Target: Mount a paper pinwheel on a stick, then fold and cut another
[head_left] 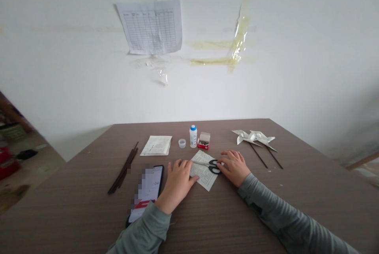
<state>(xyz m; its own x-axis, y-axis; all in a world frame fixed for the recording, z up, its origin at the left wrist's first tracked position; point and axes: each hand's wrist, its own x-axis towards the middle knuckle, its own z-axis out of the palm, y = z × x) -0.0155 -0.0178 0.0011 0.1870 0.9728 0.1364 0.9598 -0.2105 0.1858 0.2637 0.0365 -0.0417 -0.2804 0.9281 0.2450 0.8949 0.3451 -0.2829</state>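
Observation:
A printed square of paper [209,181] lies turned cornerwise on the table in front of me. Black-handled scissors [213,162] rest across it, blades pointing left. My left hand [179,181] lies over the paper's left corner, thumb and fingers spread, fingertips beside the blade tips. At the handles, my right hand [237,169] has its thumb and fingers on the loops; part of the grip is hidden. Beyond the paper stand a white bottle with a blue cap [193,137] and an opened small red box [203,141] of small metal pieces.
A phone [152,185] lies beside my left forearm. Several dark sticks [124,169] lie farther left. A stack of printed paper [156,145] and a small clear cup [182,143] sit behind. Two paper pinwheels [256,137] on sticks lie right. A wall [189,100] borders the table's back edge.

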